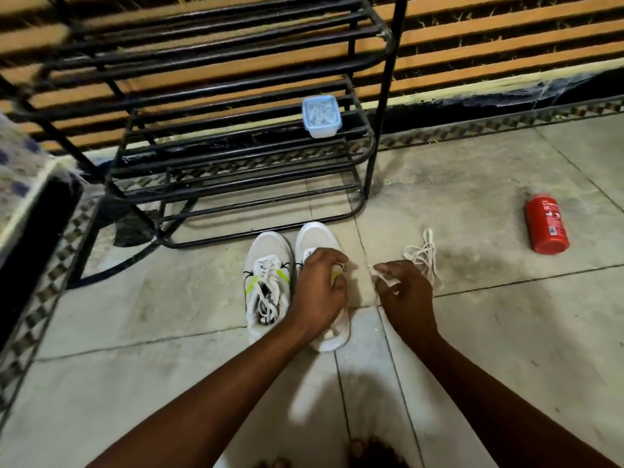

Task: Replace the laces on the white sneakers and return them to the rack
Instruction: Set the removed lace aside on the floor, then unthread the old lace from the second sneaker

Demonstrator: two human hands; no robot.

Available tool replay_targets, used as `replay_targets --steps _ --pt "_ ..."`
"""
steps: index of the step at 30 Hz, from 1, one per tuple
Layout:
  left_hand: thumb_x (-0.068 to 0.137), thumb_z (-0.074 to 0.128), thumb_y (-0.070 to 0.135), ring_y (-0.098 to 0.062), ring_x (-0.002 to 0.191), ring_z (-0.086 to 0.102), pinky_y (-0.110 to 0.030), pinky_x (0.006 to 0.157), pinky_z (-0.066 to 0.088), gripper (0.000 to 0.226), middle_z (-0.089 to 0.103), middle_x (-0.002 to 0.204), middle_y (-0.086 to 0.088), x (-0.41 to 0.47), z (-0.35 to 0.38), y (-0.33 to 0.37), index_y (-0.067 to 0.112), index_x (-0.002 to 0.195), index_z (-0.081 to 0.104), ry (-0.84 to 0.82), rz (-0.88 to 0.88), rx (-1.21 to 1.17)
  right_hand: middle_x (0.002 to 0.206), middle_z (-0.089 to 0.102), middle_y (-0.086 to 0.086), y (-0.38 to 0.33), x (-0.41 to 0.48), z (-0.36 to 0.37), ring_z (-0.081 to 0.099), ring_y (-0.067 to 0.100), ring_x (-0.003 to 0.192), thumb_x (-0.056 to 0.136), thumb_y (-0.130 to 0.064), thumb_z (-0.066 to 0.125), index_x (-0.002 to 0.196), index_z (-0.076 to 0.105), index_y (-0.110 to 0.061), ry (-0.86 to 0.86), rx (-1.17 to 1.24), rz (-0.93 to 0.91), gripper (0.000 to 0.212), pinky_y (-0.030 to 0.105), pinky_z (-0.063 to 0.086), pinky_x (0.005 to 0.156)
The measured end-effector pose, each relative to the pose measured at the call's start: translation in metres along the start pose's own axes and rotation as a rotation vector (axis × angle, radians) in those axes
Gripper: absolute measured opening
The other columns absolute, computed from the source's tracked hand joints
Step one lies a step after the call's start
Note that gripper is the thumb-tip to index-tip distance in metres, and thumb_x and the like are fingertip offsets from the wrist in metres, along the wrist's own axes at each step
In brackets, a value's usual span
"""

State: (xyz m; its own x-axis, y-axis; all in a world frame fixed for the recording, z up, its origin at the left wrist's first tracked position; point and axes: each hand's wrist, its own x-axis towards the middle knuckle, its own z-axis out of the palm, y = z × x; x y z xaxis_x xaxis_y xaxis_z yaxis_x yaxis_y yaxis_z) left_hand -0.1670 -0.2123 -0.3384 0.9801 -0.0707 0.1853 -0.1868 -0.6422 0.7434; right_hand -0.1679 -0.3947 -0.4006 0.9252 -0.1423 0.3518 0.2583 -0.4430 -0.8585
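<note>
Though illegible, lettering on red bottle (546, 228)

Two white sneakers stand side by side just before the black tubular rack (236, 197), toes toward its bottom tier; the left sneaker (268, 282) shows neon-yellow stripes and loosely threaded white laces; the right sneaker (315, 238) is gripped over its tongue by the left hand (320, 285). A loose lace (423, 255), white and tangled, lies right of the rack's front corner; the right hand (405, 292) pinches part of it.
</note>
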Motion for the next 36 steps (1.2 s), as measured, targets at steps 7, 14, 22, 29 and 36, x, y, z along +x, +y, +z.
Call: replay_targets --steps 7,14,22,29,36 --pt "0.081 0.063 0.011 -0.030 0.107 0.061 -0.033 0.083 0.048 0.030 0.066 0.112 -0.009 -0.019 -0.041 -0.014 0.012 0.110 0.064 -0.029 -0.202 0.166 0.093 0.067 0.001 -0.039 -0.004 0.048 0.066 0.012 0.078 0.078 -0.017 0.083 0.105 0.075 -0.014 -0.181 -0.051 -0.003 0.028 0.024 0.051 0.076" --pt "0.087 0.068 0.022 -0.041 0.092 0.065 -0.035 0.065 0.044 0.024 0.066 0.102 -0.020 -0.021 -0.038 -0.011 0.006 0.102 0.058 -0.203 -0.290 0.327 0.086 0.062 0.010 -0.045 -0.002 0.053 0.062 0.026 0.073 0.065 0.004 0.076 0.096 0.073 -0.004 -0.232 -0.244 0.001 0.032 0.028 0.046 0.073" --pt "0.096 0.050 0.019 -0.038 0.085 0.063 -0.044 0.071 0.050 0.011 0.067 0.090 -0.019 -0.022 -0.020 -0.018 0.009 0.095 0.054 -0.179 -0.140 0.203 0.091 0.064 0.004 -0.043 0.001 0.020 0.063 0.017 0.076 0.074 -0.021 0.063 0.100 0.071 -0.011 -0.210 -0.255 0.073 0.029 0.028 0.046 0.071" --pt "0.088 0.048 0.013 -0.030 0.085 0.060 -0.042 0.072 0.047 0.014 0.066 0.089 -0.009 -0.032 -0.041 -0.023 0.011 0.095 0.059 -0.010 -0.039 0.144 0.098 0.061 0.005 -0.057 0.001 0.020 0.062 0.024 0.089 0.072 -0.020 0.064 0.103 0.070 -0.008 -0.230 -0.260 0.012 0.034 0.043 0.052 0.084" --pt "0.076 0.065 0.004 -0.028 0.107 0.057 -0.020 0.087 0.037 0.034 0.066 0.113 -0.007 -0.042 -0.087 -0.060 0.011 0.109 0.069 0.157 -0.145 0.265 0.101 0.060 0.008 -0.091 -0.002 0.049 0.059 0.029 0.095 0.076 -0.016 0.061 0.105 0.071 -0.008 -0.268 -0.250 -0.152 0.033 0.036 0.046 0.087"
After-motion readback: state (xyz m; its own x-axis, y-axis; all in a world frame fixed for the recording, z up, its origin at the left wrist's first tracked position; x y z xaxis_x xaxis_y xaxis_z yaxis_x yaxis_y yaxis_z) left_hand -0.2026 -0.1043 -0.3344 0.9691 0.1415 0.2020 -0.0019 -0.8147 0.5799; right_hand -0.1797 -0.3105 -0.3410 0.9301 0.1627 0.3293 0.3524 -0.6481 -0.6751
